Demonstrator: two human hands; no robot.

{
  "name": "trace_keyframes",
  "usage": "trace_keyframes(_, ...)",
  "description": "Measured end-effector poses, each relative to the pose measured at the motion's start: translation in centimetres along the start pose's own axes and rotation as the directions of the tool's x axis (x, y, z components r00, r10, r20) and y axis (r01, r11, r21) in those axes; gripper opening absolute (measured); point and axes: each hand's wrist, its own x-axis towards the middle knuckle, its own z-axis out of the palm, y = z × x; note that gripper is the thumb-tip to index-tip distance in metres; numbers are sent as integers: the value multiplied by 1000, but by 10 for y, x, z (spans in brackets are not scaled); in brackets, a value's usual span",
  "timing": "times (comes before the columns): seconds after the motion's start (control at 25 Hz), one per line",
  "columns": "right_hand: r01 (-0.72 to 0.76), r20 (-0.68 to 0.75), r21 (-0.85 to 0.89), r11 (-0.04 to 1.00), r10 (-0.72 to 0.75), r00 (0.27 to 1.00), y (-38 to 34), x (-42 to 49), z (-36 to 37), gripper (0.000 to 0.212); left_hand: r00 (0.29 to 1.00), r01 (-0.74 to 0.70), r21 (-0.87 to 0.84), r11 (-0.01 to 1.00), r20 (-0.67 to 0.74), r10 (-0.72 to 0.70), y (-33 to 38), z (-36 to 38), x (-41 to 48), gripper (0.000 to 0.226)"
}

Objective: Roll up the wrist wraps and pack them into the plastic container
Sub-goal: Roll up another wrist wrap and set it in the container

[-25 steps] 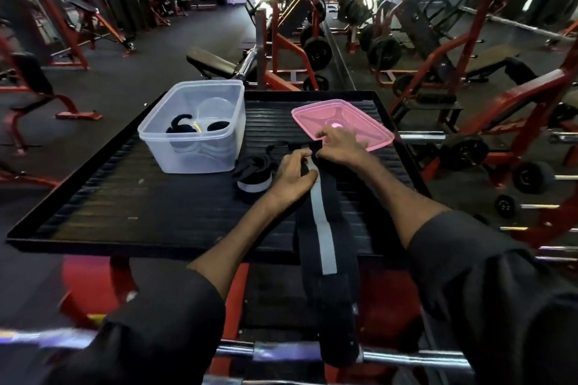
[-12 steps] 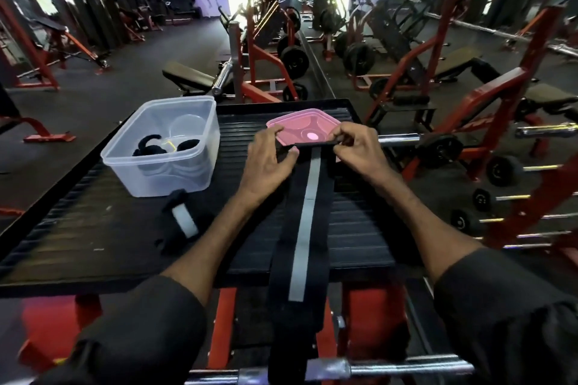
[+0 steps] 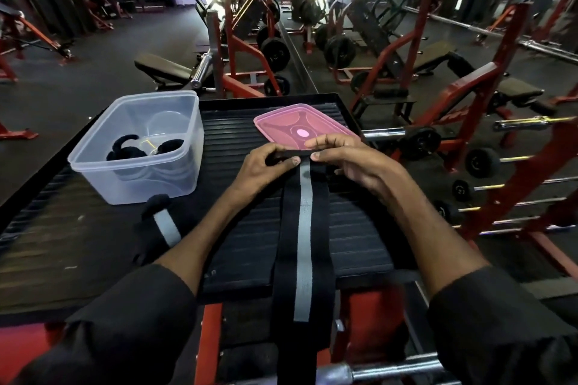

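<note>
A long black wrist wrap [image 3: 302, 247] with a grey centre stripe lies stretched toward me across the black ribbed platform [image 3: 237, 141] and hangs over its near edge. My left hand [image 3: 262, 166] and my right hand [image 3: 350, 158] both pinch the wrap's far end, fingers curled over its folded edge. A clear plastic container [image 3: 137, 172] stands at the left of the platform with rolled black wraps [image 3: 125, 151] inside. Another rolled black wrap [image 3: 161, 222] with a grey stripe lies on the platform just in front of the container.
A pink lid [image 3: 300, 128] lies flat beyond my hands. A steel barbell [image 3: 375, 369] runs across below the platform's near edge. Red racks, benches and weight plates [image 3: 275, 53] fill the gym floor behind and to the right.
My hands slid up the wrap to its far end and now grip it there. The view shifted, so the container sits further left.
</note>
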Motion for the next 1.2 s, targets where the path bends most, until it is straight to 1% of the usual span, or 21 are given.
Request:
trace_keyframes(0.12,-6,-29,174,985,11,1000,1,10,6,32,997,72,-189,979,5,-72,0,-3,0,22)
trace_keyframes(0.2,-37,-79,197,980,53,995,7,15,6,28,994,106,-287,952,31,-101,4,-2,-2,25)
trace_keyframes(0.28,-58,-86,146,988,71,994,12,16,6,20,991,132,-347,928,65,-117,7,0,-3,30)
trace_keyframes(0.4,-100,-71,-2,995,100,992,13,14,10,19,986,168,-364,916,77,-151,7,1,-4,30)
trace_keyframes(0.48,-100,-75,-86,991,94,993,12,13,13,17,983,182,-375,909,78,-165,4,-1,-7,30)
trace_keyframes(0.52,-77,-78,-127,989,67,995,13,12,14,16,981,192,-376,906,79,-175,3,-2,-7,31)
trace_keyframes(0.6,28,-74,-182,983,-42,996,17,10,15,17,978,208,-339,917,90,-188,2,-2,-7,32)
trace_keyframes(0.72,230,-40,-156,961,-239,970,21,6,16,21,967,212,-224,951,191,-170,2,-4,-5,28)
trace_keyframes(0.8,300,-22,-157,941,-307,952,20,4,17,22,964,179,-182,967,230,-135,3,-6,-5,24)
trace_keyframes(0.88,328,-1,-152,932,-332,943,20,4,17,22,980,112,-125,986,177,-89,3,-7,-5,24)
trace_keyframes(0.96,294,7,-115,949,-295,956,20,3,17,25,996,25,7,1000,88,-25,3,-7,-6,25)
trace_keyframes(1.04,158,-14,-24,987,-159,987,13,-1,19,27,999,-30,100,995,26,27,3,-6,-7,26)
trace_keyframes(1.12,23,-33,149,989,-18,999,9,0,16,28,998,-65,135,989,3,65,5,-2,-9,27)
trace_keyframes(1.16,-7,-42,245,970,18,999,7,1,16,26,996,-82,143,986,-7,84,6,-1,-9,28)
trace_keyframes(1.2,-22,-58,302,953,41,998,7,2,16,24,995,-100,140,985,-17,103,6,-1,-10,28)
